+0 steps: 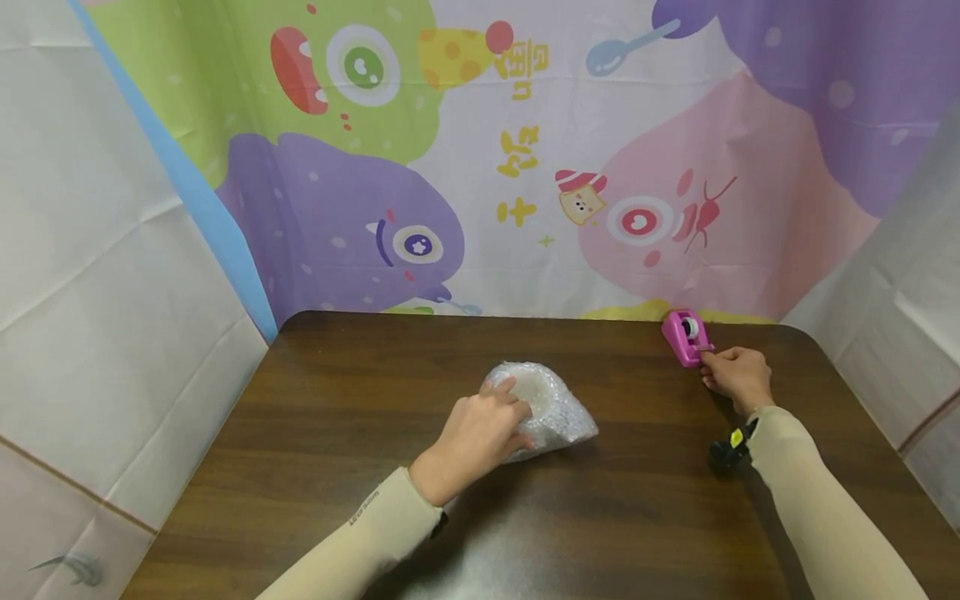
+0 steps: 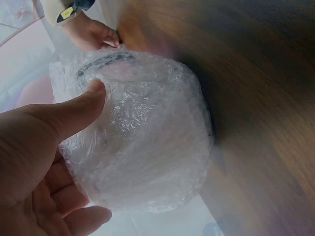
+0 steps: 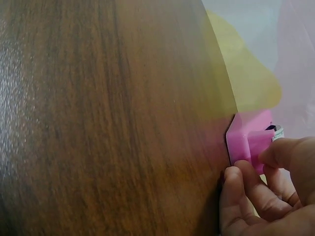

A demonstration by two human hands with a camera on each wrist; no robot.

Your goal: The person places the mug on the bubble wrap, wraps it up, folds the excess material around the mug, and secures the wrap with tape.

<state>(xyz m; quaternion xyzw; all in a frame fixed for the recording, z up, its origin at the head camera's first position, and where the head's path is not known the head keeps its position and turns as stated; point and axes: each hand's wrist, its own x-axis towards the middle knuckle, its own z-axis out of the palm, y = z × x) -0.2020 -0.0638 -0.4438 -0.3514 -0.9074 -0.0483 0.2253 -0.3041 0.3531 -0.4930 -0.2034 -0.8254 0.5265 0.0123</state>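
Observation:
My left hand [image 1: 480, 429] grips a bundle of clear bubble wrap [image 1: 566, 414] on the table. Inside the layers a pale round shape shows, and the left wrist view has a dark curved band near one end; the wrapped thing's kind is hidden. In that view the thumb presses on the bubble wrap [image 2: 142, 132] and the other fingers are partly behind it. Farther right, my right hand [image 1: 738, 375] is at the cutter end of a pink tape dispenser [image 1: 681, 337]. Its thumb and fingers pinch the tape's end there, though the clear strip hardly shows.
The dark wooden table [image 1: 360, 375] has rounded far corners, and the dispenser stands close to its back edge. Behind it hangs a cartoon-printed curtain [image 1: 540, 275]. Pale cloth sheets [image 1: 112, 250] flank both sides. A dark strapped device [image 1: 727, 454] sits at my right wrist.

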